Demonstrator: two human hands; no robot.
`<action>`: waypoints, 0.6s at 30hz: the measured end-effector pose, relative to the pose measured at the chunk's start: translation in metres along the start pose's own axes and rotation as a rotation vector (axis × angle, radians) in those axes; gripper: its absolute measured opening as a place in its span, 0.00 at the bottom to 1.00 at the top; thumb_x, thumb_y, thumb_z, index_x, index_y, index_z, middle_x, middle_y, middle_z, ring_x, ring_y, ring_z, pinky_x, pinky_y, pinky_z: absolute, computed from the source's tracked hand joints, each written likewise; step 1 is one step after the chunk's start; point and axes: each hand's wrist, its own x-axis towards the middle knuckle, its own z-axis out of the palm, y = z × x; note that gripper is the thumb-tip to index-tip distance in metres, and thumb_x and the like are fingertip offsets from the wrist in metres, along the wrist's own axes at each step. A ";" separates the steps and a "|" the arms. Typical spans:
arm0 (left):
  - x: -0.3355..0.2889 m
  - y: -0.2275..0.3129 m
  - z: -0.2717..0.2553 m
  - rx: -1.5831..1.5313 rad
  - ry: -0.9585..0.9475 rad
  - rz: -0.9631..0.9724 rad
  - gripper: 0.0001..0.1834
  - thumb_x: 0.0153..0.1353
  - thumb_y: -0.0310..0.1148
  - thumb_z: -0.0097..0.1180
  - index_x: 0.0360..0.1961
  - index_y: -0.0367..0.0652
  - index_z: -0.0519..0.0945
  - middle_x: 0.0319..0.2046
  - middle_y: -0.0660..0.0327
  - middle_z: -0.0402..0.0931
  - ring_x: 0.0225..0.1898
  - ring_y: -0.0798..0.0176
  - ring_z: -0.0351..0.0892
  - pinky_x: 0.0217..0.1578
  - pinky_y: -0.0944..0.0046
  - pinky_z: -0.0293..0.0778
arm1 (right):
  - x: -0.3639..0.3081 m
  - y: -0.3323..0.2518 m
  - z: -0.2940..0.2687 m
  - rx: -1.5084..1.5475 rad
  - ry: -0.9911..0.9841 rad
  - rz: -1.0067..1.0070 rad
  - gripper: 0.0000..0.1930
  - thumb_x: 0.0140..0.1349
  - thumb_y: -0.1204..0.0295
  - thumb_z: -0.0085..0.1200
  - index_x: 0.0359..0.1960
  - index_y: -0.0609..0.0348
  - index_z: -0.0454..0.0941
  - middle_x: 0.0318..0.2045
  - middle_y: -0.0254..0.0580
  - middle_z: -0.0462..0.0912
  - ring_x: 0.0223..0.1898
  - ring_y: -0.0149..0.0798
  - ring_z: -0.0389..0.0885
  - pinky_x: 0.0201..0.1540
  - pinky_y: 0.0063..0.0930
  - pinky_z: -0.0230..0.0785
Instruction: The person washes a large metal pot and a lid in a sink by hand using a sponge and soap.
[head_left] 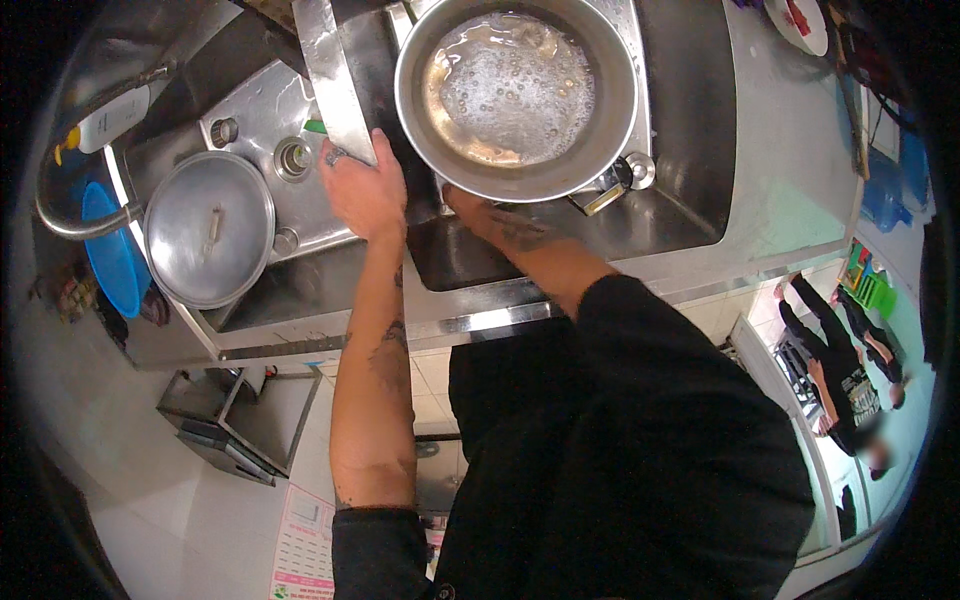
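Head view: a large metal pot is over the far part of the right basin, its foamy liquid not yet emptied, so the work looks begun but unfinished. The right hand reaches beneath its near rim, fingers hidden, grip impossible to tell. The left hand bends, partly curled, at the metal divider; any hold is unclear. Left lies a round lid; grey countertop spans the right, with tiled floor near and people farther right.

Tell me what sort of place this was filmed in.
Probably the washing-up area of a kitchen: there's a metal sink, a large metal pot of bubbly water and a round lid.
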 end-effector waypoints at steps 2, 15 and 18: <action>0.001 0.002 -0.003 -0.034 0.022 -0.007 0.28 0.59 0.50 0.55 0.36 0.26 0.79 0.55 0.48 0.71 0.53 0.46 0.72 0.53 0.51 0.69 | -0.020 0.005 -0.028 -0.019 -0.223 -0.163 0.19 0.53 0.70 0.55 0.49 0.57 0.73 0.45 0.49 0.76 0.46 0.47 0.77 0.48 0.41 0.69; 0.001 -0.005 0.004 -0.082 0.019 -0.005 0.27 0.59 0.50 0.54 0.33 0.27 0.80 0.54 0.46 0.71 0.52 0.46 0.74 0.50 0.51 0.71 | -0.024 0.137 -0.237 0.474 0.509 -0.140 0.22 0.48 0.70 0.61 0.47 0.53 0.71 0.37 0.49 0.81 0.40 0.51 0.80 0.44 0.41 0.73; 0.001 -0.003 0.005 -0.047 0.008 -0.027 0.28 0.59 0.50 0.54 0.33 0.27 0.80 0.55 0.47 0.70 0.52 0.46 0.74 0.49 0.50 0.72 | 0.025 0.156 -0.203 0.233 0.186 0.137 0.25 0.54 0.57 0.58 0.50 0.54 0.69 0.42 0.55 0.78 0.46 0.54 0.78 0.44 0.48 0.74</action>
